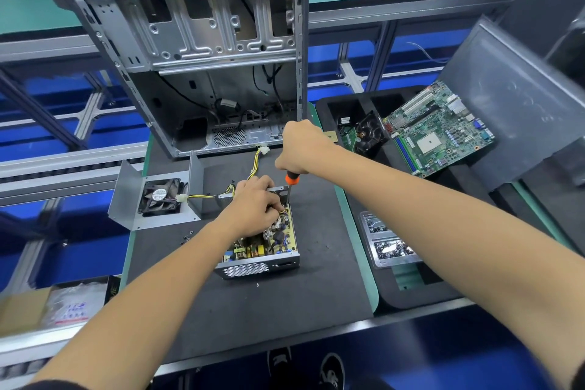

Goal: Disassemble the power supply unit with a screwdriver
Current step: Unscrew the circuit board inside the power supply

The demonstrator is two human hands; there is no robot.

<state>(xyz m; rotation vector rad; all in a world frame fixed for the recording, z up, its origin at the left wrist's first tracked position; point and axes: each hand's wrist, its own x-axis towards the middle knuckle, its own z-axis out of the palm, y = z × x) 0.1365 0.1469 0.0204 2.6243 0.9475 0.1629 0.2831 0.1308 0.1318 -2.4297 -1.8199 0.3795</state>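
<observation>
The opened power supply unit (262, 250) lies on the black mat, its yellow circuit board bare inside a grey metal tray. My left hand (254, 207) rests on the far end of the board, fingers curled among the wires. My right hand (300, 146) grips the top of a screwdriver (291, 180) with an orange and black handle. The screwdriver stands upright, its shaft going down into the far right corner of the unit. The unit's removed metal cover with a black fan (160, 196) stands to the left, joined by yellow wires.
An empty computer case (196, 51) stands upright behind the unit. To the right a black tray (332, 104) holds a green motherboard (440, 130) and a cooler fan. A metal parts tray (387, 244) with screws lies near my right forearm. Loose screws (186, 236) lie on the mat.
</observation>
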